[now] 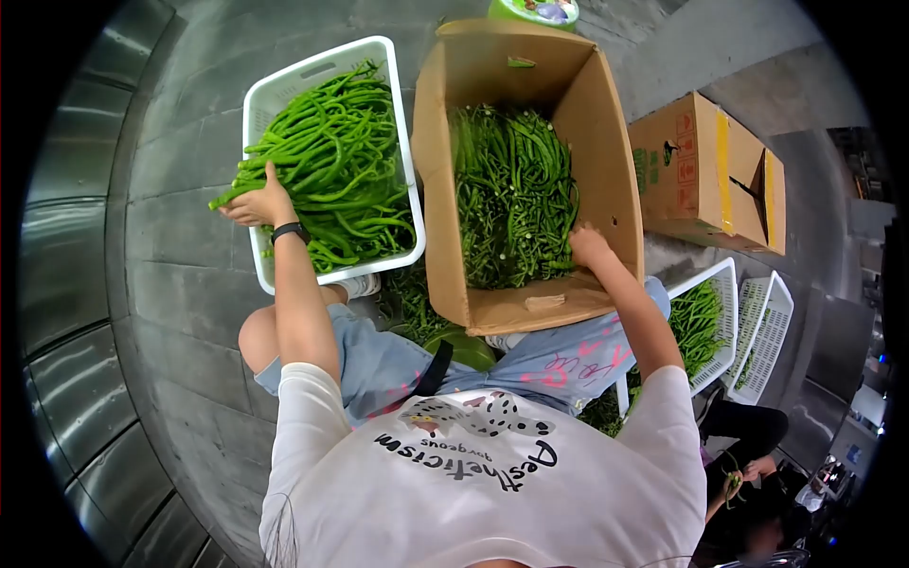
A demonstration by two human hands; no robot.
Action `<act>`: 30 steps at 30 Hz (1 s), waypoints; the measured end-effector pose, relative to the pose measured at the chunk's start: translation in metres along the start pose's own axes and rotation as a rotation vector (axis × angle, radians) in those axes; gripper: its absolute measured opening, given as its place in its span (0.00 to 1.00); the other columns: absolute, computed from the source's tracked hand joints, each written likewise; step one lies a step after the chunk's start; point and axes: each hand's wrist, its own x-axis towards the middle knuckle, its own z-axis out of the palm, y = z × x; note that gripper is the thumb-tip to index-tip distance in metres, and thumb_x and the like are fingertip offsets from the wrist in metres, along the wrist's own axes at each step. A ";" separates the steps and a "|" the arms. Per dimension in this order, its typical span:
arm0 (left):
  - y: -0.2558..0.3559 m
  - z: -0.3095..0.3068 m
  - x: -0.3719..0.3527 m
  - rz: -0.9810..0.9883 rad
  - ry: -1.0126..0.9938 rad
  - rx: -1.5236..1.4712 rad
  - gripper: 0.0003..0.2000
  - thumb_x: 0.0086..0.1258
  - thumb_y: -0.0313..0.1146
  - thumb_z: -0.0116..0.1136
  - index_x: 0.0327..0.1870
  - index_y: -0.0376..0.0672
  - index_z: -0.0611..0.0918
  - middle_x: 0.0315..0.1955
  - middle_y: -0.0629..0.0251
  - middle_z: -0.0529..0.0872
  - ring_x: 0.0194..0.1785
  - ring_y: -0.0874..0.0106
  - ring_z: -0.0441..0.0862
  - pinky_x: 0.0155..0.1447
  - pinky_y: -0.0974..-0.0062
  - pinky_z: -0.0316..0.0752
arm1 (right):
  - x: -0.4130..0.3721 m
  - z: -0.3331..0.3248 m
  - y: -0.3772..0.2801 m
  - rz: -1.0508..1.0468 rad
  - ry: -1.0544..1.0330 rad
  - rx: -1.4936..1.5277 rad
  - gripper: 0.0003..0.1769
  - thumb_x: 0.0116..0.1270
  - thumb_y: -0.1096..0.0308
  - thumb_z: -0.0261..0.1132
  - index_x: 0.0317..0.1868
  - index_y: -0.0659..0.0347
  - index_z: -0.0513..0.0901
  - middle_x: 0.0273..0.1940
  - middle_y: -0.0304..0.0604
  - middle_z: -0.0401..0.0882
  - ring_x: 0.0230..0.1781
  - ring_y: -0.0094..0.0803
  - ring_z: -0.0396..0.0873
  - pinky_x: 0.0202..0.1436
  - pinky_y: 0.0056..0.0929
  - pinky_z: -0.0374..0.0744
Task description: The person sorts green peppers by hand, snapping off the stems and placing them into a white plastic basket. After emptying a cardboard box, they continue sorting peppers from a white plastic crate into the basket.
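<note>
Long green chili peppers (331, 156) are heaped in a white plastic crate (417, 222) on the left. My left hand (260, 204) is closed round the pepper ends that stick out over the crate's left rim, thumb up. To the right stands an open cardboard box (598, 142) with more green chili peppers (516, 194) and darker bits in its bottom. Inside it, by the right wall, my right hand (589, 244) touches the edge of the pile with fingers curled. What those fingers hold, if anything, is hidden.
A taped carton (701, 175) sits to the right. Below it are a white crate of peppers (696, 327) and another white crate (765, 331). A person's hand (757, 468) shows at lower right. A green tub (535, 11) stands behind the box.
</note>
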 end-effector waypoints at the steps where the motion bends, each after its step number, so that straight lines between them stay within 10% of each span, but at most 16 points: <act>1: 0.000 -0.002 0.000 0.103 0.103 0.001 0.62 0.41 0.67 0.67 0.64 0.22 0.51 0.65 0.39 0.53 0.69 0.48 0.51 0.67 0.48 0.51 | -0.004 -0.011 -0.006 -0.016 -0.032 -0.054 0.20 0.49 0.67 0.69 0.44 0.64 0.81 0.47 0.52 0.79 0.49 0.47 0.77 0.50 0.40 0.79; 3: 0.001 -0.009 0.002 0.093 0.088 0.018 0.65 0.42 0.69 0.65 0.66 0.22 0.44 0.67 0.39 0.46 0.71 0.47 0.47 0.68 0.46 0.48 | 0.016 0.021 -0.004 -0.123 -0.377 -0.202 0.19 0.47 0.69 0.70 0.43 0.63 0.84 0.47 0.53 0.80 0.48 0.45 0.80 0.49 0.38 0.80; 8: 0.007 -0.030 0.017 0.092 0.059 -0.114 0.65 0.47 0.70 0.60 0.70 0.27 0.37 0.70 0.39 0.36 0.74 0.47 0.36 0.70 0.42 0.39 | 0.021 -0.020 0.004 -0.089 -0.375 -0.164 0.17 0.53 0.62 0.65 0.42 0.61 0.84 0.46 0.52 0.81 0.48 0.45 0.80 0.50 0.39 0.79; 12: 0.003 -0.017 0.010 0.192 0.001 -0.019 0.55 0.57 0.73 0.46 0.72 0.37 0.40 0.71 0.41 0.34 0.75 0.48 0.33 0.68 0.35 0.33 | -0.007 -0.120 0.009 0.031 -0.239 0.074 0.21 0.55 0.65 0.59 0.50 0.64 0.77 0.46 0.56 0.80 0.50 0.50 0.78 0.51 0.43 0.78; 19: 0.010 -0.020 0.005 0.267 -0.141 0.146 0.45 0.65 0.69 0.34 0.73 0.39 0.48 0.71 0.40 0.29 0.74 0.45 0.25 0.59 0.24 0.28 | 0.021 -0.110 -0.034 -0.039 0.173 0.196 0.20 0.54 0.65 0.63 0.49 0.53 0.74 0.37 0.54 0.81 0.39 0.47 0.81 0.42 0.45 0.79; 22: 0.032 -0.047 0.014 0.436 -0.070 0.170 0.41 0.67 0.64 0.39 0.72 0.41 0.54 0.70 0.39 0.29 0.73 0.43 0.26 0.58 0.22 0.33 | 0.064 -0.056 -0.058 -0.192 0.130 0.123 0.25 0.56 0.61 0.66 0.56 0.38 0.75 0.37 0.47 0.82 0.39 0.44 0.82 0.41 0.41 0.80; 30: 0.119 -0.173 -0.047 1.130 -0.167 -0.160 0.32 0.63 0.42 0.61 0.69 0.53 0.64 0.71 0.50 0.48 0.74 0.53 0.44 0.67 0.37 0.47 | 0.098 -0.021 -0.079 0.056 0.241 0.530 0.16 0.55 0.60 0.67 0.44 0.56 0.83 0.35 0.52 0.83 0.35 0.46 0.82 0.42 0.44 0.80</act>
